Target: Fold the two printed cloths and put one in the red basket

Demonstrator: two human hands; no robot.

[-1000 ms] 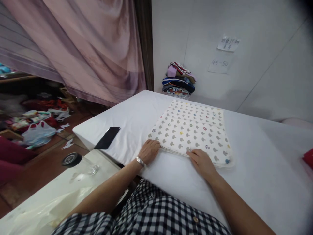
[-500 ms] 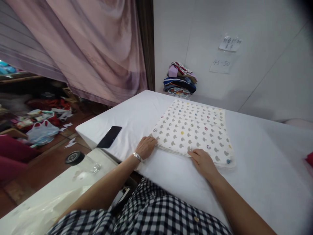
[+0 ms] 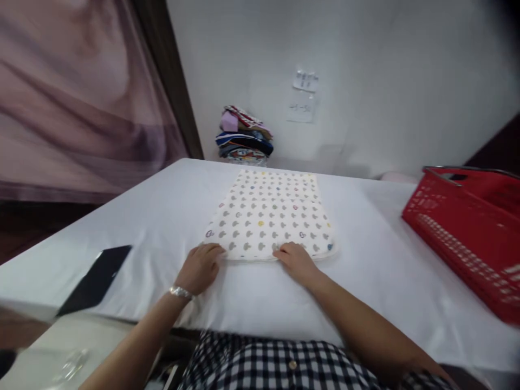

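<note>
A folded cream cloth (image 3: 270, 214) printed with small grey and coloured shapes lies flat on the white table (image 3: 170, 206). My left hand (image 3: 200, 266) rests at the cloth's near left corner, fingers curled onto its edge; a metal watch band circles the wrist. At the near edge, right of the middle, my right hand (image 3: 296, 261) has its fingers curled onto the hem. Both hands grip or press the near edge; the picture is slightly blurred.
A black phone (image 3: 95, 279) lies on the table at the near left. A red plastic basket (image 3: 471, 227) stands on the right side. A stack of folded clothes (image 3: 242, 135) sits at the far wall. Pink curtain (image 3: 73, 97) hangs left.
The view has swung to the right, bringing the red basket into sight and hiding the cluttered floor. Both hands stay on the cloth's near edge.
</note>
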